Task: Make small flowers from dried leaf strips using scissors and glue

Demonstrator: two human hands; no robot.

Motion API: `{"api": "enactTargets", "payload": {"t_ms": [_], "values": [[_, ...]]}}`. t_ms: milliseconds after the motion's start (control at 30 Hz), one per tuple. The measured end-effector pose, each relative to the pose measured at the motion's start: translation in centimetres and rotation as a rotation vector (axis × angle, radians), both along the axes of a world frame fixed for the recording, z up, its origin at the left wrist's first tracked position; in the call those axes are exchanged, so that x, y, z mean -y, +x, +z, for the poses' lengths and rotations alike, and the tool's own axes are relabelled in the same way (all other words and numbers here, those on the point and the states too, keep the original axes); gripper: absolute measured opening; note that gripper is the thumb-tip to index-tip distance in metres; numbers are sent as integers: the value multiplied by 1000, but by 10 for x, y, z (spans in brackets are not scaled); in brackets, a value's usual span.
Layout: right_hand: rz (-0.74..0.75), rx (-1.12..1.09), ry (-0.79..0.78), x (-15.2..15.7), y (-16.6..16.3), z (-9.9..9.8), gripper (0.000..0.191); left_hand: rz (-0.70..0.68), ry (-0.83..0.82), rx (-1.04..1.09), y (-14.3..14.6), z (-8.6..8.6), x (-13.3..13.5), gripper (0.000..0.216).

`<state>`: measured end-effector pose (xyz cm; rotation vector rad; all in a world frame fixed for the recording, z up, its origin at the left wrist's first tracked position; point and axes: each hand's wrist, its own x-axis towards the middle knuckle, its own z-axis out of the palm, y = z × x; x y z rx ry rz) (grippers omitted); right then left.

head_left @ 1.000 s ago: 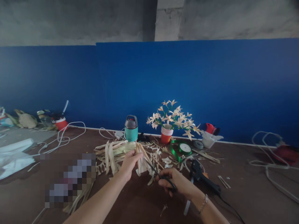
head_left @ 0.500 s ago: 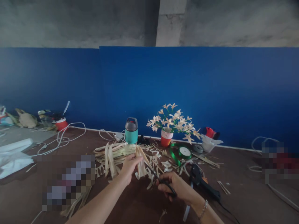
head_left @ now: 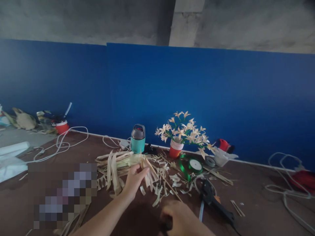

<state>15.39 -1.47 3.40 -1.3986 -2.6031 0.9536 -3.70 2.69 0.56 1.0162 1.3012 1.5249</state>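
My left hand (head_left: 134, 179) pinches a pale dried husk strip (head_left: 148, 175) and holds it upright above the brown table (head_left: 251, 203). My right hand (head_left: 180, 219) is low near the frame's bottom edge, smeared by motion, with its fingers curled. A dark scissors handle (head_left: 167, 226) shows at its left side, and the blades are hidden. Behind my left hand lies a heap of husk strips (head_left: 115, 162), with cut scraps (head_left: 176, 178) scattered to the right.
A black glue gun (head_left: 214, 200) lies right of my right hand. Behind it are a green ribbon roll (head_left: 195, 165), a red cup of husk flowers (head_left: 176, 149) and a teal container (head_left: 137, 139). White cables (head_left: 59, 146) loop at left and right.
My right hand has pulled the scissors back from the husk strip, down toward the bottom edge. My left hand still holds the strip. The view tilted slightly.
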Motion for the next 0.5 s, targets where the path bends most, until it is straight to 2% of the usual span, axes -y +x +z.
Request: {"api": "enactTargets", "payload": {"t_ms": [67, 133, 200, 233, 300, 367, 433, 500], "values": [[17, 147, 49, 7, -17, 0, 20, -29, 40, -60, 5, -2, 2, 21], [25, 176, 17, 12, -28, -3, 36, -57, 46, -84, 10, -4, 4, 21], [20, 99, -72, 13, -30, -8, 48, -69, 32, -74, 12, -5, 5, 24], [18, 34, -117, 13, -28, -11, 48, -61, 30, -72, 11, -6, 5, 25], [3, -102, -150, 9, -20, -14, 36, -9, 34, -92, 6, -7, 3, 26], [-84, -169, -27, 1, -10, -17, 22, 65, 25, -149, -3, -8, 0, 25], [-266, -110, 231, -9, 1, -18, 23, 121, 44, -272, -13, -8, -3, 24], [-384, 21, 393, -19, 10, -20, 24, 196, 1, -463, -21, -6, -3, 47]]}}
